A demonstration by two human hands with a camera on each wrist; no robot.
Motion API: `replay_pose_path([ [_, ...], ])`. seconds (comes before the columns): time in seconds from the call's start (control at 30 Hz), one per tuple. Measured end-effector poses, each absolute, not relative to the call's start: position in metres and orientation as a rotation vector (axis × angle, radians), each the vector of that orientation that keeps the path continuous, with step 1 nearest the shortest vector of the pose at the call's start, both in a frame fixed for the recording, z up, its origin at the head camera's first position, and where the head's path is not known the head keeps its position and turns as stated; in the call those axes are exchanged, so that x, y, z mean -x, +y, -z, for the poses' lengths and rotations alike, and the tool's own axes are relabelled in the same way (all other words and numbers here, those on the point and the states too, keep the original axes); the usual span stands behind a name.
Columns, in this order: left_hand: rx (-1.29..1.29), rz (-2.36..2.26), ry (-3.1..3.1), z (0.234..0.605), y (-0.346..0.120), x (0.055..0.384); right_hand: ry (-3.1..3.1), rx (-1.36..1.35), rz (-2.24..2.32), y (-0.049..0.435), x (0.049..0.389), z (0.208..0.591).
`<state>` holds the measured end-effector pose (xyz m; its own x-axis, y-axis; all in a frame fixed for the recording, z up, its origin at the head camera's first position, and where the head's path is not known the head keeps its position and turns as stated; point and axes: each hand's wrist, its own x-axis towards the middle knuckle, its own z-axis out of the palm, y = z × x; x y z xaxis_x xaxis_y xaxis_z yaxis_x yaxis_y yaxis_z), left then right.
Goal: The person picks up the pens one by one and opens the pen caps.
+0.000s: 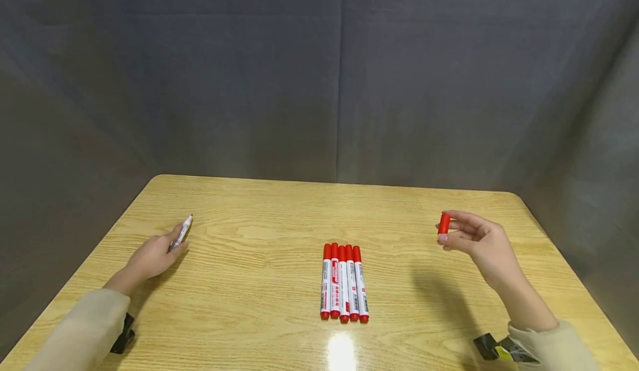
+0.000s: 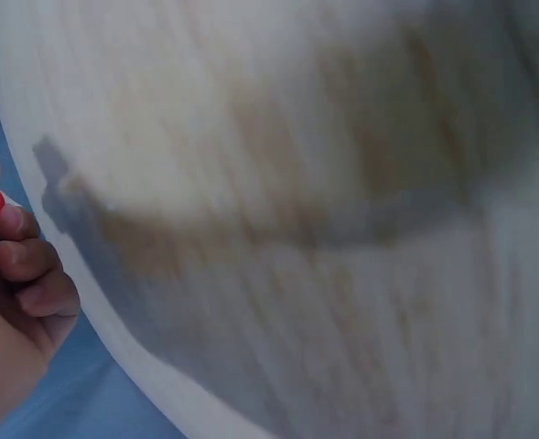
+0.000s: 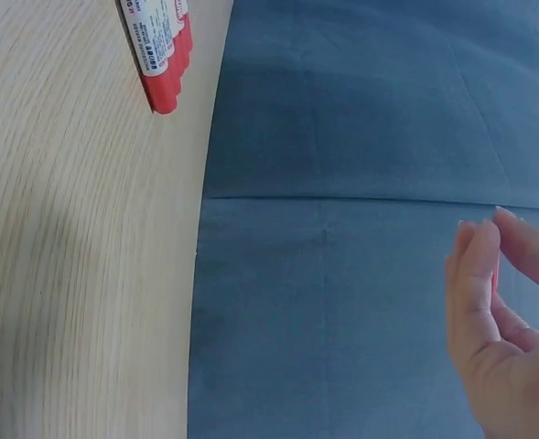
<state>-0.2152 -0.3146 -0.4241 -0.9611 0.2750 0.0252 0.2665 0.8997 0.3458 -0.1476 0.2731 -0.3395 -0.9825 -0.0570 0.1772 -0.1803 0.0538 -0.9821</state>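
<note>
Wood-grain tabletop [image 1: 254, 293], left hand [image 1: 153, 255] gripping uncapped marker [image 1: 182, 234], right hand [image 1: 486, 246] pinching red cap [image 1: 444, 224], five markers [image 1: 343, 285] between, room toward far edge [image 1: 279, 181]

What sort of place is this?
Perhaps a screened-off spot for tabletop work: dark cloth hangs behind and beside the wood-grain table, and five red-capped markers lie side by side on it.

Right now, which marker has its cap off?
The marker in the left hand: its tip is bare, while the five markers lying together wear red caps.
</note>
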Motion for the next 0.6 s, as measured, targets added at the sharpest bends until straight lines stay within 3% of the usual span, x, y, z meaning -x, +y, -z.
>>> replay_pose_path([
  [0.3, -0.414, -0.528, 2.992, 0.432, -0.317, 0.215, -2.253, -0.276, -2.039, 0.276, 0.147, 0.34],
  [0.6, -0.35, -0.392, 2.965, 0.431, -0.317, 0.215, -2.571, -0.345, -1.543, 0.286, 0.156, 0.345],
])
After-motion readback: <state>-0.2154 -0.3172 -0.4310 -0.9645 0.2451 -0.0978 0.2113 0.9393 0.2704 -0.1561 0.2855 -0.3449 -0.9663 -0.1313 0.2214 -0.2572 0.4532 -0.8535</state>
